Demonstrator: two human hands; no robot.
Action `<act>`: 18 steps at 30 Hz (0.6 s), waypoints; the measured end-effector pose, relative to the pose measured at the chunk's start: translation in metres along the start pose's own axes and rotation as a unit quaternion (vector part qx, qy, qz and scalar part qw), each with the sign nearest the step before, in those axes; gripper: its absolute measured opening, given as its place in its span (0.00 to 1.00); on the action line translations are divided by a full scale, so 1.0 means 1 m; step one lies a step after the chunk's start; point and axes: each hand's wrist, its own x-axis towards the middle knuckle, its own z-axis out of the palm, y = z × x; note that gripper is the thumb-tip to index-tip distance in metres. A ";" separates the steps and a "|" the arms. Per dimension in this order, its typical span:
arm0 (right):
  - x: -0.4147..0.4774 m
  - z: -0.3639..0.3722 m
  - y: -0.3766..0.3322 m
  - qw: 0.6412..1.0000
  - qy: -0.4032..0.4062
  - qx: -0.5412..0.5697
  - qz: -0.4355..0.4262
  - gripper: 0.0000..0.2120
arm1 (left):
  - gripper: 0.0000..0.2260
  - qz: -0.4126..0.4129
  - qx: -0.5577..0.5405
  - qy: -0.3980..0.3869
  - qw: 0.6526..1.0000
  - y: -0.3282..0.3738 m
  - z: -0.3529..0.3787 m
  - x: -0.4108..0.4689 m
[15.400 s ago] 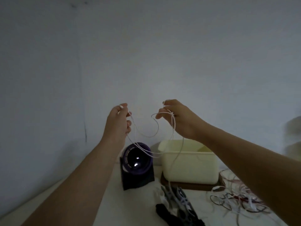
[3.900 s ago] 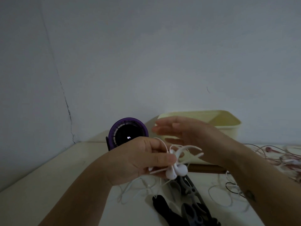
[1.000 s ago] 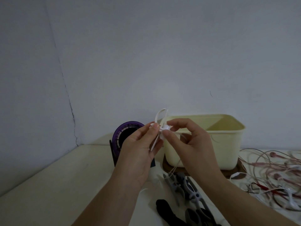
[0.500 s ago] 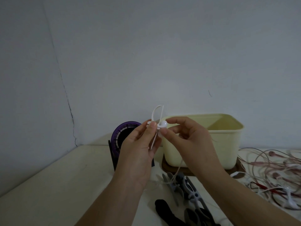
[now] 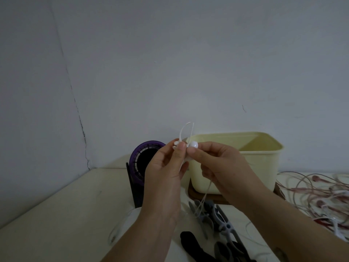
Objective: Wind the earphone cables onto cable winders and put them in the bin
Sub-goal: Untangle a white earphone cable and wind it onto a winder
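My left hand (image 5: 166, 167) pinches a white winder with white earphone cable (image 5: 186, 132) looped above my fingers, raised in front of the cream bin (image 5: 262, 167). My right hand (image 5: 222, 163) pinches a white earbud (image 5: 194, 144) right beside it, fingertips nearly touching. A thin strand of the cable (image 5: 204, 197) hangs down from my hands toward the table. How much cable is wound is hidden by my fingers.
A purple and black round device (image 5: 141, 163) stands left of the bin. Several grey and black winders (image 5: 217, 224) lie on the table below my hands. A tangle of pink and red earphone cables (image 5: 317, 195) covers the right side. Walls meet at the back left.
Over the last second my hands stayed raised before the bin; the white loop stands a little higher above my fingers and the earbud now shows in my right fingertips.
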 end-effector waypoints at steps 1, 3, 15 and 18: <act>0.000 0.000 0.001 1.000 -0.006 0.019 0.009 0.12 | 0.15 0.001 0.006 -0.004 1.000 -0.001 0.000 0.000; 0.002 0.000 0.002 0.999 -0.011 0.034 0.016 0.14 | 0.16 -0.006 0.011 -0.009 1.000 -0.002 -0.001 0.001; 0.003 -0.009 -0.005 0.999 -0.037 -0.038 -0.006 0.05 | 0.19 -0.010 0.206 -0.114 0.972 0.027 -0.024 0.019; 0.003 -0.011 -0.006 0.998 -0.043 -0.047 -0.007 0.07 | 0.19 -0.023 0.199 -0.134 0.971 0.028 -0.025 0.020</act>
